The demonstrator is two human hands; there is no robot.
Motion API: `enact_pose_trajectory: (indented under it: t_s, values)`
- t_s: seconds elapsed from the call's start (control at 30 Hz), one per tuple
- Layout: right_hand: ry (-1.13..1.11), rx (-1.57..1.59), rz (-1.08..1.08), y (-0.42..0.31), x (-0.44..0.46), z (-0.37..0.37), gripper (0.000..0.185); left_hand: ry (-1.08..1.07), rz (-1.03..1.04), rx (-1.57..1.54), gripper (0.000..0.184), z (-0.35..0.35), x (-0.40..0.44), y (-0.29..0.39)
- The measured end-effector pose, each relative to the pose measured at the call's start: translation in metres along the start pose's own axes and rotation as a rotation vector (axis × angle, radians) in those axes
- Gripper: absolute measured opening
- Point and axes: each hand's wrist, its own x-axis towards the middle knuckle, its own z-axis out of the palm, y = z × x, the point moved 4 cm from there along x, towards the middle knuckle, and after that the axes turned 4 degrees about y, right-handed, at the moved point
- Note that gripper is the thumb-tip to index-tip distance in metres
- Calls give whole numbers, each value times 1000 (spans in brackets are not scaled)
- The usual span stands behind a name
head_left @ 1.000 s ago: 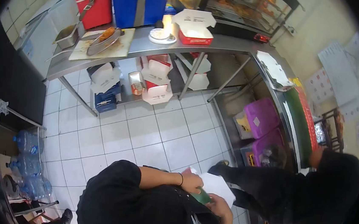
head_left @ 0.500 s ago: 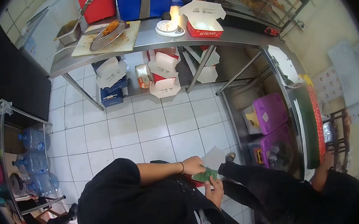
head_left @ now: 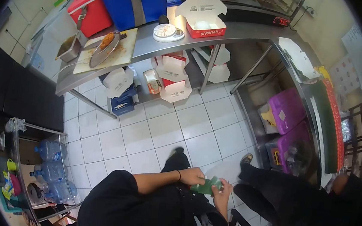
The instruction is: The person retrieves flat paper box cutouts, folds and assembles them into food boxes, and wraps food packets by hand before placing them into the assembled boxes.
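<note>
A thin, glossy green piece (head_left: 202, 187) is held in front of the person's waist, above the floor with nothing under it; whether it is a packet or a folded sheet is hard to tell. The left hand (head_left: 192, 175) has its fingers curled onto one end, and the right hand (head_left: 222, 191) grips the other, fingers bent over the edge. Being slick and flexible, it could slide out if either grip loosened, or crease or tear if the hands pulled unevenly; a dropped piece would land on the white tiled floor (head_left: 144, 138). A co-worker in dark clothes (head_left: 285, 199) stands close on the right, so a bump from that leg could jog the right hand. Well beyond the hands, a metal worktop (head_left: 145, 54) carries an open red box (head_left: 205, 32), a round-topped scale (head_left: 166, 32), a stained cutting board (head_left: 128, 46) with a strainer (head_left: 104, 54) lying on it, a blue cooler (head_left: 148, 17) and a red cooler (head_left: 90, 12). More open boxes (head_left: 174, 69) crowd the shelf below. Purple lids (head_left: 286, 112) show under the right-hand worktop; large water bottles (head_left: 51, 170) lie stacked in a rack on the left.
</note>
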Motion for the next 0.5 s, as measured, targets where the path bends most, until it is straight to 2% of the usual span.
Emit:
enact_pose_trajectory:
  t_s: [0.07, 0.1, 0.2, 0.23, 0.3, 0.33, 0.4, 0.47, 0.5]
  values:
    - [-168, -102, -51, -18, 12, 11, 36, -46, 13, 16, 28, -18, 4, 4]
    - [-226, -94, 27, -23, 21, 17, 37, -66, 21, 25, 28, -32, 9, 3]
    - [-324, -297, -171, -51, 57, 49, 42, -23, 308, 71, 28, -82, 35, -9]
    - [-379, -370, -184, -65, 66, 63, 54, -45, 294, 68, 29, -108, 42, -8]
    - [-329, -493, -143, -96, 88, 89, 63, -113, 245, 6, 30, -134, 44, -5]
    - [-308, -551, -118, -111, 94, 97, 67, -201, 87, -65, 28, -144, 49, -10]
    - [-233, -592, -132, -127, 113, 115, 70, -140, 237, 26, 28, -184, 53, 11]
    - [-150, -589, -72, -135, 129, 122, 68, 137, 555, 88, 31, -235, 61, 32]
    - [-90, -534, -47, -137, 135, 124, 66, 232, 464, 290, 35, -278, 62, 57]
